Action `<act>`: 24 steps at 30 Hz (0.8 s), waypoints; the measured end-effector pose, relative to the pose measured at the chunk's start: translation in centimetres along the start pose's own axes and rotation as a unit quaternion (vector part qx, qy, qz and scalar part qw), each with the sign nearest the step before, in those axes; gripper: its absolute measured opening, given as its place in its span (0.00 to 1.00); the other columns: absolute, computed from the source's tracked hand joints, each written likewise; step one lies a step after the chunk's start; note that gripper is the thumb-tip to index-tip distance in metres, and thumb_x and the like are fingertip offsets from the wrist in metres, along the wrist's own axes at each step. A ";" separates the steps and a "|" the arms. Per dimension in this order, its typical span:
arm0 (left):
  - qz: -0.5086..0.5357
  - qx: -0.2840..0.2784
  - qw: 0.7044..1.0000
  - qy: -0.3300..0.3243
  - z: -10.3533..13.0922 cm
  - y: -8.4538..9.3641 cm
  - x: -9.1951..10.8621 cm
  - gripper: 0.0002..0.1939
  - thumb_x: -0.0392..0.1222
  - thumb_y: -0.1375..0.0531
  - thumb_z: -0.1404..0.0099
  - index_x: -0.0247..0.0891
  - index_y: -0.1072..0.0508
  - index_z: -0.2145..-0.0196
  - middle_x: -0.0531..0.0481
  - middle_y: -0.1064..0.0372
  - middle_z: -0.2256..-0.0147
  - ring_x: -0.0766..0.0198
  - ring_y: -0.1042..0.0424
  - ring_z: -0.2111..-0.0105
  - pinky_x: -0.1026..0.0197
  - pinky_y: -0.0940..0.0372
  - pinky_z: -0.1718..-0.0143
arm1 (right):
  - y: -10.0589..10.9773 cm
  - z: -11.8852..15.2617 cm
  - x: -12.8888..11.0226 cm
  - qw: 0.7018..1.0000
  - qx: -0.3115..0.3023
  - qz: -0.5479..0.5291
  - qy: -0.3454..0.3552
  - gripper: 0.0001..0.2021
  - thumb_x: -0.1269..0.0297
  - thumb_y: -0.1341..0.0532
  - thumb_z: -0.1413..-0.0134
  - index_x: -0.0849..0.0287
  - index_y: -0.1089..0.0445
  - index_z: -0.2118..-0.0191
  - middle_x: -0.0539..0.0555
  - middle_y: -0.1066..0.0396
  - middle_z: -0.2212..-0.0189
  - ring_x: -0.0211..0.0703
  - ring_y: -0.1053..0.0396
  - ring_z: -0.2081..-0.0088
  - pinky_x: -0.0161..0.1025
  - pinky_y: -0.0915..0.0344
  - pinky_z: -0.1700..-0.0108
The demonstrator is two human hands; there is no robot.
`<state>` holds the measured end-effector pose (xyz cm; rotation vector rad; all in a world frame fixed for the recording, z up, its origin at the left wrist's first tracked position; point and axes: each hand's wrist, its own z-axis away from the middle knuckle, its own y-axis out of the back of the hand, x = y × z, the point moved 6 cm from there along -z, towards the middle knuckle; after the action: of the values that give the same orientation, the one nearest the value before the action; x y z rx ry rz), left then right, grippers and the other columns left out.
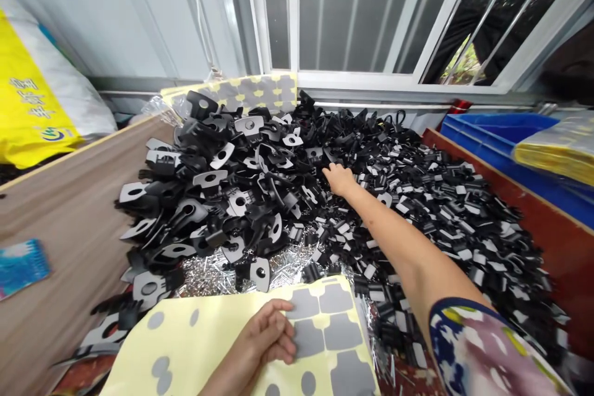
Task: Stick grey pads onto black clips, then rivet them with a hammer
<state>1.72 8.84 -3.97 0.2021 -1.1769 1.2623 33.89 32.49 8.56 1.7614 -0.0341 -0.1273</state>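
Note:
Over the yellow sheet point(208, 322) with grey stickers lies my left hand point(273, 334), its fingers curled and thumb against them beside a grey sticker point(309, 338); whether anything small is between them cannot be made out. My right hand point(338, 179) reaches into the pile of black plastic parts point(250, 179), its fingertips at a black piece with a grey face; the grip is hidden. Small black clips point(445, 210) are heaped to the right of my right arm. Shiny metal pins point(208, 275) lie behind the sheet.
A wooden board point(69, 210) borders the pile on the left, with a blue packet point(23, 266) on it. Another stickered sheet point(260, 93) leans at the back below the window. Blue crates point(487, 136) stand at the right, with a yellow stack point(557, 151) on them.

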 end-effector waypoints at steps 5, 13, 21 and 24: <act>-0.055 0.006 0.998 -0.019 -0.1 -0.1 -0.4 0.18 0.51 0.31 0.34 0.37 0.23 0.53 0.45 0.25 0.66 0.61 0.25 0.70 0.58 0.29 0.66 | 6.1 5.5 3.1 0.994 0.075 -0.075 -0.007 0.37 0.68 0.33 0.42 0.54 0.43 0.29 0.61 0.32 0.45 0.53 0.30 0.46 0.49 0.32 0.41; 0.023 -0.052 0.997 -0.043 0.5 -7.8 -0.5 0.25 0.44 0.28 0.37 0.39 0.27 0.44 0.39 0.23 0.53 0.53 0.23 0.55 0.52 0.28 0.52 | 2.9 25.0 -4.8 0.824 0.207 -0.522 -0.076 0.28 0.63 0.35 0.44 0.49 0.40 0.39 0.51 0.32 0.60 0.44 0.30 0.63 0.46 0.23 0.59; 0.174 0.103 0.977 -0.066 1.0 -3.3 -0.1 0.13 0.37 0.30 0.36 0.34 0.28 0.56 0.39 0.21 0.60 0.54 0.19 0.63 0.57 0.23 0.66 | -0.8 36.2 -10.0 0.874 0.098 -0.475 0.018 0.16 0.66 0.44 0.33 0.52 0.33 0.42 0.57 0.27 0.50 0.48 0.28 0.53 0.46 0.29 0.50; 0.169 0.089 0.980 -0.060 1.0 -0.7 0.4 0.16 0.30 0.30 0.39 0.36 0.28 0.56 0.40 0.21 0.60 0.58 0.19 0.67 0.63 0.24 0.72 | -2.6 36.6 -9.2 0.889 0.064 -0.453 0.013 0.12 0.71 0.46 0.33 0.54 0.28 0.51 0.56 0.26 0.56 0.47 0.28 0.54 0.46 0.30 0.51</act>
<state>1.63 8.11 -2.91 0.2184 -1.2353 1.6759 20.79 -1.84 -0.29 1.7819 0.8265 -0.7926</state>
